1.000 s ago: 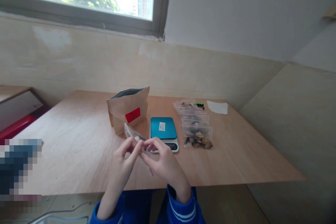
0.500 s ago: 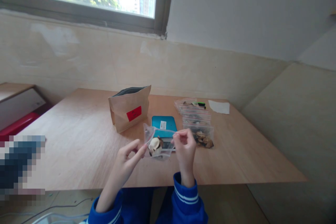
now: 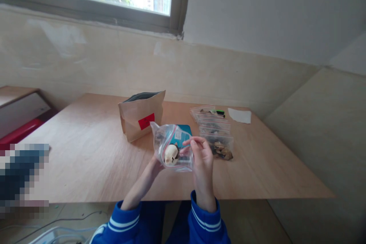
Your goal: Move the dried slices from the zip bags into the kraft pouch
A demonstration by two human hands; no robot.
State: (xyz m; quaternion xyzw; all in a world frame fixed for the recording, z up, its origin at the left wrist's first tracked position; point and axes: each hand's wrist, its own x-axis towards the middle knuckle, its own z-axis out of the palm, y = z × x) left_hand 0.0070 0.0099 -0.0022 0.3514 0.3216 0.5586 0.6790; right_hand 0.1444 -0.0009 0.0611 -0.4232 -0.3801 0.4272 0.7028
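A clear zip bag (image 3: pixel 185 163) with a red line along its mouth is held up over the table. Inside it sits a pale, rounded piece with dark edges (image 3: pixel 171 155), perhaps a dried mushroom. My left hand (image 3: pixel 156 166) grips the bag from below and behind at its left side, its fingers mostly hidden by the plastic. My right hand (image 3: pixel 202 154) holds the right edge of the bag, thumb and fingers bent round the film. Behind the bag lies a flat teal device (image 3: pixel 185 129) with a white label, partly covered by the bag.
A brown paper pouch (image 3: pixel 131 120) with a red label stands open at the left. Several filled zip bags (image 3: pixel 221 148) lie in a row to the right, a black-and-green pen-like item (image 3: pixel 220 113) and white paper (image 3: pixel 240 116) near them. The wooden table (image 3: pixel 271 167) meets the wall behind.
My left hand has shifted from pinching the bag's left edge to beneath and behind it. The bag is raised and tilted, covering more of the teal device.
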